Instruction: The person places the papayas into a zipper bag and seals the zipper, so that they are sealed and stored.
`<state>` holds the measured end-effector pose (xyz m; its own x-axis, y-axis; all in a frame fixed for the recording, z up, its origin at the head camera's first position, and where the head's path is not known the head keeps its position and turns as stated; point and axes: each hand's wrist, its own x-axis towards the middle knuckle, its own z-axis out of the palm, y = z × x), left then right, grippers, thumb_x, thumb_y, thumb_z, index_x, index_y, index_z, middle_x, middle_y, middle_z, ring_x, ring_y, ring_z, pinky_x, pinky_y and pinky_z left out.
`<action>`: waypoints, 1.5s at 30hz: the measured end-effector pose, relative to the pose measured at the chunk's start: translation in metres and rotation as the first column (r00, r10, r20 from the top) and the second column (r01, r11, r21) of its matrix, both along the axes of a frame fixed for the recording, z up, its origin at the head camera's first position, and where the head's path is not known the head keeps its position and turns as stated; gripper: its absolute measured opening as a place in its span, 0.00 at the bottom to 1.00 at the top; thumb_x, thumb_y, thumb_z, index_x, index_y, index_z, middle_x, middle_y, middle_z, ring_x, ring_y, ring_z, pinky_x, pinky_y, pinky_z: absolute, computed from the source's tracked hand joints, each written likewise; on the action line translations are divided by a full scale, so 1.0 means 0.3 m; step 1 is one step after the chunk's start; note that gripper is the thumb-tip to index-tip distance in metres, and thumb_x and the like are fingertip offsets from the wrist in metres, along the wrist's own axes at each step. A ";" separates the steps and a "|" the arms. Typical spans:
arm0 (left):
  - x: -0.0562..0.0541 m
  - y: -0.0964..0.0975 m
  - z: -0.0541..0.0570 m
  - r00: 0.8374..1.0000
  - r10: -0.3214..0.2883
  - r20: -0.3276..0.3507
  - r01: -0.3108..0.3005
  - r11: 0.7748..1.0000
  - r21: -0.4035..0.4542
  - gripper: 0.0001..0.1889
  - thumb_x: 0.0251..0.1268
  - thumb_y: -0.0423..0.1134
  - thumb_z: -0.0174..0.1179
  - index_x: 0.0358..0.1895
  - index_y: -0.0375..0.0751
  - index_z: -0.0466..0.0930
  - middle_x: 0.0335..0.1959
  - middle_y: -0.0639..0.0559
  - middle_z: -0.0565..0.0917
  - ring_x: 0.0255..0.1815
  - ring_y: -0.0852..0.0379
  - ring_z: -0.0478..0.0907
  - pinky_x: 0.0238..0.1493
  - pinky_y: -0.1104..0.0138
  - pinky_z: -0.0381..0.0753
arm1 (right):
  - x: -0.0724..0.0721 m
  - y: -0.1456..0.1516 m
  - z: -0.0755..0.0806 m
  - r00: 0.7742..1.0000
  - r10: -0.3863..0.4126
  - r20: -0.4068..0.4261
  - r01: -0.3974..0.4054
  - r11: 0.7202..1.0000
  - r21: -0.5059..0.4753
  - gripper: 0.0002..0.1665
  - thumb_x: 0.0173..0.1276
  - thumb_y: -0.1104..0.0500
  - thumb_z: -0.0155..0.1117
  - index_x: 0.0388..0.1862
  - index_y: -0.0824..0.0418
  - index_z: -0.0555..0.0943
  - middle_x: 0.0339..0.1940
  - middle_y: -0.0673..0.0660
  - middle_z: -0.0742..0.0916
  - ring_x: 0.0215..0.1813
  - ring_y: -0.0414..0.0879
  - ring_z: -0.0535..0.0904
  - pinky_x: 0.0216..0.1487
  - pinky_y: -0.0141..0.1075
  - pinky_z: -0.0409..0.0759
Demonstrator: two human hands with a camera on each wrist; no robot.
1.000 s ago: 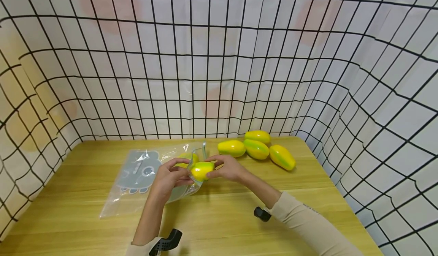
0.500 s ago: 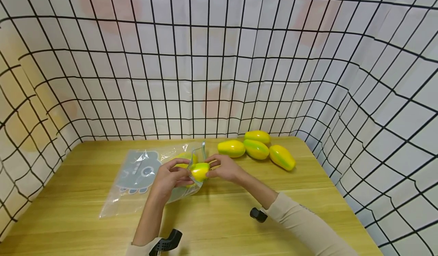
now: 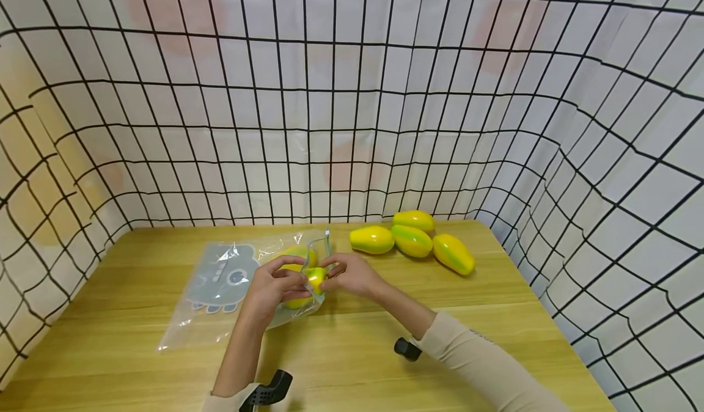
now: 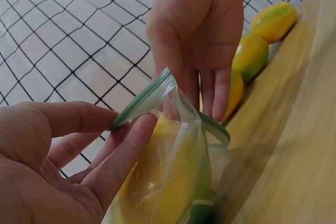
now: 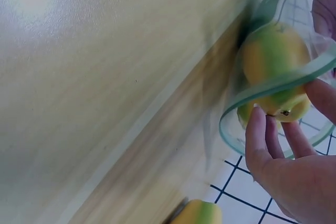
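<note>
A clear zip-lock bag with a grey cartoon print lies on the table, its green-edged mouth raised and facing right. My left hand pinches one lip of that mouth between thumb and fingers, as the left wrist view shows. At the opening, my right hand holds a glossy yellow-green papaya by its near end, fingertips around the stem spot. Most of this papaya is inside the bag, seen through the plastic in the right wrist view. More yellow fruit shows behind the left fingers within the bag.
Several loose papayas lie together at the back right of the wooden table. A black wire grid with white sheeting behind it encloses the back and both sides.
My right hand has moved left, pushing the papaya deeper into the bag, so less of it shows outside. The left hand stays in place on the bag's lip.
</note>
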<state>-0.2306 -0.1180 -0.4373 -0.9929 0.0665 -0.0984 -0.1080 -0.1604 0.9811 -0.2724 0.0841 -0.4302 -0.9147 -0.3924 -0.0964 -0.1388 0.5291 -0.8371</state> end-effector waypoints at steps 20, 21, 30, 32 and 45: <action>-0.002 -0.002 -0.009 1.000 -0.011 0.003 0.011 1.000 0.014 0.18 0.66 0.22 0.61 0.59 0.27 0.76 0.31 0.43 0.84 0.31 0.49 0.88 0.41 0.55 0.92 | -0.009 -0.024 -0.040 0.997 0.018 0.080 -0.012 0.997 -0.083 0.25 0.60 0.56 0.77 0.57 0.58 0.84 0.53 0.60 0.89 0.51 0.49 0.86 0.48 0.48 0.89; -0.002 -0.003 -0.009 1.000 -0.010 0.003 0.010 1.000 0.015 0.18 0.66 0.22 0.61 0.59 0.27 0.76 0.31 0.43 0.84 0.31 0.49 0.88 0.41 0.55 0.92 | -0.010 -0.024 -0.041 0.997 0.019 0.079 -0.013 0.997 -0.082 0.25 0.60 0.56 0.77 0.57 0.58 0.84 0.53 0.60 0.89 0.51 0.49 0.86 0.48 0.48 0.89; 0.000 0.000 -0.008 1.000 -0.005 0.005 0.005 1.000 0.015 0.17 0.67 0.22 0.60 0.58 0.27 0.76 0.31 0.43 0.83 0.30 0.50 0.87 0.40 0.55 0.92 | -0.009 -0.003 -0.022 0.996 0.016 0.084 -0.008 0.996 -0.088 0.23 0.62 0.56 0.76 0.57 0.56 0.85 0.49 0.59 0.90 0.46 0.47 0.87 0.51 0.51 0.88; 0.001 0.000 -0.008 1.000 -0.003 0.007 0.003 1.000 0.014 0.18 0.66 0.22 0.60 0.58 0.27 0.76 0.31 0.43 0.83 0.30 0.50 0.87 0.40 0.55 0.92 | -0.010 0.004 -0.014 0.996 0.012 0.086 -0.004 0.996 -0.088 0.25 0.62 0.56 0.77 0.58 0.57 0.84 0.49 0.60 0.90 0.46 0.47 0.87 0.51 0.52 0.88; -0.001 0.000 -0.011 1.000 0.002 0.014 -0.002 1.000 0.013 0.18 0.65 0.22 0.61 0.58 0.27 0.77 0.31 0.43 0.83 0.30 0.50 0.87 0.39 0.56 0.92 | -0.034 0.086 0.038 0.995 -0.078 0.063 0.081 0.995 -0.053 0.31 0.61 0.56 0.77 0.63 0.59 0.81 0.50 0.62 0.89 0.47 0.51 0.87 0.55 0.54 0.87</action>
